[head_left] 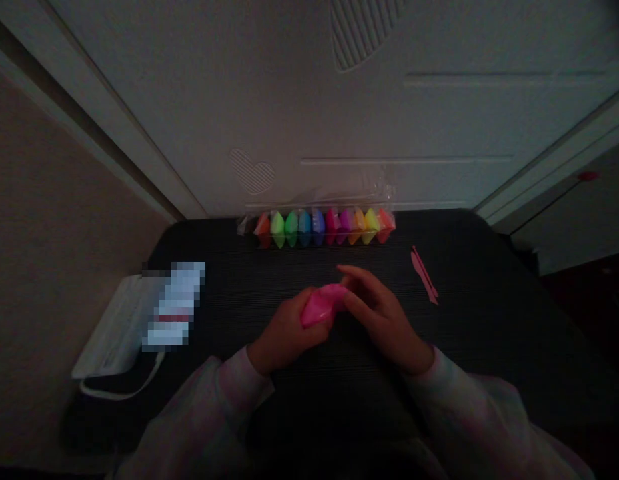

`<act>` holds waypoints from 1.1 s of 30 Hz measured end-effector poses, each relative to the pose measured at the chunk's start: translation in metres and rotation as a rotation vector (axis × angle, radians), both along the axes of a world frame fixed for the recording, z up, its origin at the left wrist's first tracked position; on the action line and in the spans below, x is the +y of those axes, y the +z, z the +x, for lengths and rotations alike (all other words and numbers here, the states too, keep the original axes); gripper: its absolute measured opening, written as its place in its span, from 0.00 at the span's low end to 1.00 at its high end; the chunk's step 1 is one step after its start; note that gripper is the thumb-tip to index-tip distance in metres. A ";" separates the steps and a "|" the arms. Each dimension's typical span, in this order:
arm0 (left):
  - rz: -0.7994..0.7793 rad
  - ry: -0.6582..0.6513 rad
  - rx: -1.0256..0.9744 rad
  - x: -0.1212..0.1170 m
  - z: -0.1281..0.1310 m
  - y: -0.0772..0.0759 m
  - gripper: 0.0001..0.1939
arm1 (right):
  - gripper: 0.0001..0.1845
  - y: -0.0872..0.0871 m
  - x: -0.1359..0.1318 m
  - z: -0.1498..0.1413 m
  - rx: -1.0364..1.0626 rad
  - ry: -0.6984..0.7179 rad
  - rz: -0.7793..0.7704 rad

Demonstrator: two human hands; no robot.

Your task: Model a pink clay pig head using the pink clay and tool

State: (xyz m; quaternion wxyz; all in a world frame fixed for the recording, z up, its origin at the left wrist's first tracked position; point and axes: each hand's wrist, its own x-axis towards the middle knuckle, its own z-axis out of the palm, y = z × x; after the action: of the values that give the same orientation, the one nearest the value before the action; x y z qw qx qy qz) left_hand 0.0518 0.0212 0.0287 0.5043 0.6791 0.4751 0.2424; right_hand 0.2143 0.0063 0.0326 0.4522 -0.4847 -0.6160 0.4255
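Note:
Near the middle of the dark table, my left hand (292,330) is closed around a bright pink packet of modelling clay (319,305). The packet's surface looks shiny, like plastic wrap. At its narrow right end, the thumb and a finger of my right hand (382,317) pinch it, while the index finger reaches out above. Behind my hands, a row of coloured clay packets (318,227) lies in clear plastic packaging (349,193). Off to the right of my right hand are thin pink modelling tools (423,275).
On the left, a phone with a blurred bright screen (174,307) lies beside a pale flat box-like object (117,327). A white cable (124,397) curves below them. The black table (219,257) meets a white panel with embossed hearts (289,100) at its back edge.

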 end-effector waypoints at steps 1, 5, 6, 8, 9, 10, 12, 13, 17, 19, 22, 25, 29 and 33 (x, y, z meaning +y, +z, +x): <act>0.036 -0.024 0.052 0.000 0.000 0.001 0.13 | 0.16 0.000 0.000 0.000 -0.078 0.027 0.021; 0.007 -0.078 0.077 0.000 -0.001 0.002 0.14 | 0.10 0.002 0.002 0.000 -0.107 0.084 -0.060; -0.025 -0.090 0.062 0.001 -0.001 0.002 0.15 | 0.09 0.002 0.003 0.000 -0.038 0.090 -0.127; -0.094 -0.108 0.024 0.002 -0.003 0.003 0.16 | 0.09 0.003 0.004 0.002 0.116 0.113 -0.255; -0.126 -0.115 0.001 0.003 -0.004 0.003 0.17 | 0.08 0.003 0.005 0.003 0.178 0.122 -0.304; -0.154 -0.120 -0.021 0.004 -0.004 0.003 0.17 | 0.08 0.003 0.006 0.004 0.224 0.128 -0.340; -0.201 -0.125 -0.059 0.005 -0.006 0.003 0.18 | 0.08 0.003 0.007 0.006 0.267 0.130 -0.378; -0.223 -0.128 -0.074 0.005 -0.007 0.003 0.18 | 0.08 0.003 0.008 0.006 0.274 0.126 -0.386; -0.241 -0.109 -0.069 0.006 -0.008 0.002 0.19 | 0.08 0.004 0.009 0.006 0.225 0.079 -0.376; -0.226 -0.082 -0.018 0.007 -0.008 0.001 0.20 | 0.07 0.004 0.010 0.006 0.174 0.045 -0.351; -0.225 -0.063 0.015 0.009 -0.009 -0.001 0.20 | 0.07 0.006 0.010 0.006 0.131 0.013 -0.332; -0.263 -0.076 -0.038 0.010 -0.011 -0.004 0.20 | 0.07 0.006 0.011 0.006 0.163 -0.002 -0.361; -0.316 -0.066 -0.159 0.011 -0.015 -0.011 0.22 | 0.09 0.001 0.012 0.006 0.293 0.046 -0.419; -0.336 0.032 -0.288 0.014 -0.017 -0.013 0.25 | 0.22 -0.002 0.012 0.009 0.432 0.160 -0.410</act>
State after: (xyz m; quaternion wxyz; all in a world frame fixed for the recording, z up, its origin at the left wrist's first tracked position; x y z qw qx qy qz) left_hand 0.0351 0.0350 0.0153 0.6691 0.5363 0.4428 0.2620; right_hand 0.2232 0.0183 0.0305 0.4306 -0.4140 -0.4430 0.6685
